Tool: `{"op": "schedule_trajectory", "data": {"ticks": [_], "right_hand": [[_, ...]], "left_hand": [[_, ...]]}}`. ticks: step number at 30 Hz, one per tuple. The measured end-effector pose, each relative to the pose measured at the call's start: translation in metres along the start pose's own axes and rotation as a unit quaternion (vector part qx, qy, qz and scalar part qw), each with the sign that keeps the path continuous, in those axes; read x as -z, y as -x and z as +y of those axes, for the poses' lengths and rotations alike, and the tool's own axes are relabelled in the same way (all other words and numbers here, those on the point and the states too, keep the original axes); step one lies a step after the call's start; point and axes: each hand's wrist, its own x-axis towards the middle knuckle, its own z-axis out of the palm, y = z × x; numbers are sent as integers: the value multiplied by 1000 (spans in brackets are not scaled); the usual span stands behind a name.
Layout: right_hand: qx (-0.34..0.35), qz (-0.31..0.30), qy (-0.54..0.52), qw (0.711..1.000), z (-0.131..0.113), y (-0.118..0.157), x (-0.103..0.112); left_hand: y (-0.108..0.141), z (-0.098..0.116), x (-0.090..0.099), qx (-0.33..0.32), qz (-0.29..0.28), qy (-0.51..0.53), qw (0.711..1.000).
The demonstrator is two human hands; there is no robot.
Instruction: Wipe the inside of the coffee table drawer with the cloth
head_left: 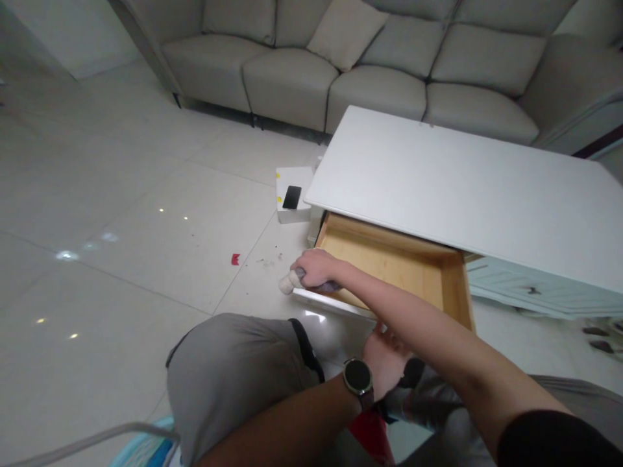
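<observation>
My right hand [316, 267] is closed round a bunched greyish cloth [288, 282] at the left end of the drawer's front edge. Pale wood lines the pulled-out drawer [389, 259], and its front [335, 303] is white. Below my right forearm, my left hand [387, 360], with a round dark watch on the wrist, is curled at the drawer's front. The forearm covers part of those fingers. Above the drawer spreads the white top of the coffee table [452, 188].
A black phone [292, 197] lies on a white box [295, 217] left of the table. A red scrap [235, 259] is on the tiled floor. Behind stands a grey sofa [292, 71]. A light-blue basin [139, 444] shows at the bottom left, near my knee.
</observation>
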Motion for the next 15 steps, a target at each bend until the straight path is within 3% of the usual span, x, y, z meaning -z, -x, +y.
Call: {"op": "schedule_trajectory", "data": {"ticks": [2, 3, 7, 10, 12, 15], "right_hand": [[-22, 57, -168, 984, 12, 2, 6], [-33, 102, -254, 961, 21, 7, 9], [-82, 261, -468, 840, 61, 56, 18], [-131, 305, -513, 792, 86, 124, 25], [-171, 335, -493, 785, 101, 180, 28], [-270, 372, -393, 796, 126, 272, 29]], "left_hand": [[-1, -1, 9, 9, 1, -9, 1000], [-2, -1, 14, 8, 1, -14, 1000], [-2, -4, 33, -4, 4, -8, 1000], [-2, -6, 39, -3, 0, 11, 1000], [-4, -7, 41, 1, -7, 21, 1000], [-11, -11, 46, 22, -17, 18, 999]]}}
